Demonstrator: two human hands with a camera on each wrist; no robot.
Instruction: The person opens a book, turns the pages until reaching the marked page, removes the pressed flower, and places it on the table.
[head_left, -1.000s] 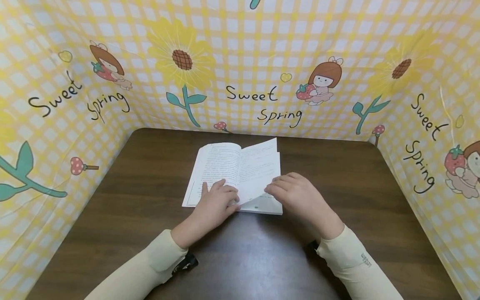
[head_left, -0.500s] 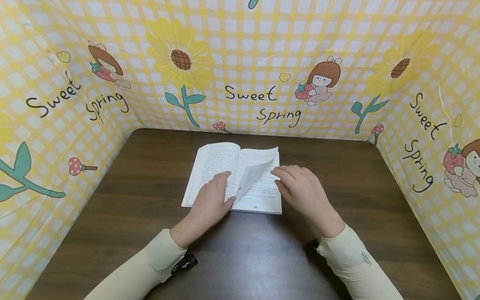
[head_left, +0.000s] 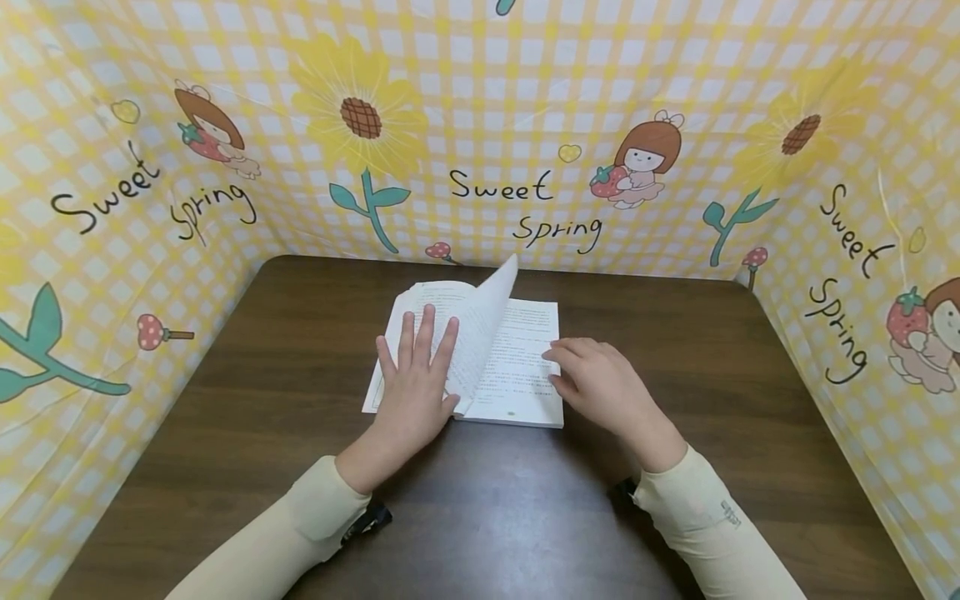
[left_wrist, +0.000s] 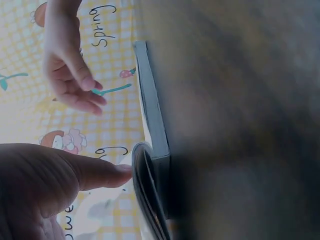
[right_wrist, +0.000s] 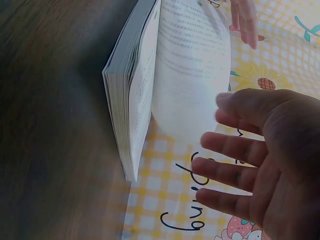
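An open paperback book lies on the table with print on both pages. One loose page stands up from the spine, curving toward the left side. Spread flat over the left-hand pages is my left hand, its fingers straight; in the left wrist view its thumb touches the curved pages near the spine. My right hand hovers by the book's right edge, fingers loosely bent. The right wrist view shows that hand's fingers apart, holding nothing, with the raised page beyond them.
The brown wooden table extends around the book on all sides. A yellow checked cloth with flowers and lettering encloses the table at the back and both sides.
The page lifted from the right side and swung left, now standing near the spine. My left hand moved left and spread its fingers. My right hand stays by the right edge.
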